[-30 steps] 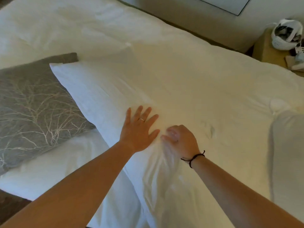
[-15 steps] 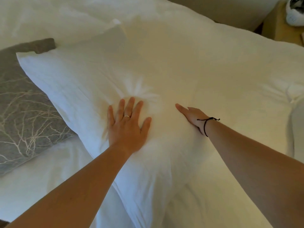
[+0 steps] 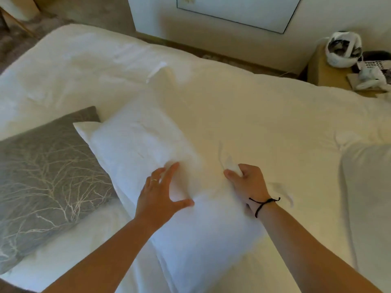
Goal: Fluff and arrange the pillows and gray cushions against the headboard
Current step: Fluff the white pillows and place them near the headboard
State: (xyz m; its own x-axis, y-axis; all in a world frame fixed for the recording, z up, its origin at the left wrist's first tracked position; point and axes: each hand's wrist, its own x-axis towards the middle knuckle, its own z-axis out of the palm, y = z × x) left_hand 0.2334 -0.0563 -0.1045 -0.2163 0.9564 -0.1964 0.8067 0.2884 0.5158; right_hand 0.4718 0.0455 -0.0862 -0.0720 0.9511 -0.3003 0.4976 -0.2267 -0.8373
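- A wide bed (image 3: 264, 115) under a rumpled white duvet fills most of the view, its far edge near a pale wall.
- A plump white rectangular pillow (image 3: 137, 149) lies slantwise on the bed, one corner pointing far-left and its near end running down between the two forearms.
- A grey square fabric cushion with a pale branch pattern (image 3: 46, 176) lies flat to the left of the pillow; the pillow's far-left corner overlaps the cushion's right edge.
- A second white pillow (image 3: 368, 197) shows at the right edge, well apart from the hands.
- A tan wooden bedside stand (image 3: 325, 75) at the far right carries a white plastic bag (image 3: 342, 49) with dark contents.
- The left hand (image 3: 160, 195), a ring on one finger, rests spread on the pillow's top with straight fingers and thumb out; this grip is released, pressing only.
- The right hand (image 3: 247, 182), a black cord at its wrist, is clenched on a bunched fold of the pillow's right side, the cloth puckering up from its grip.
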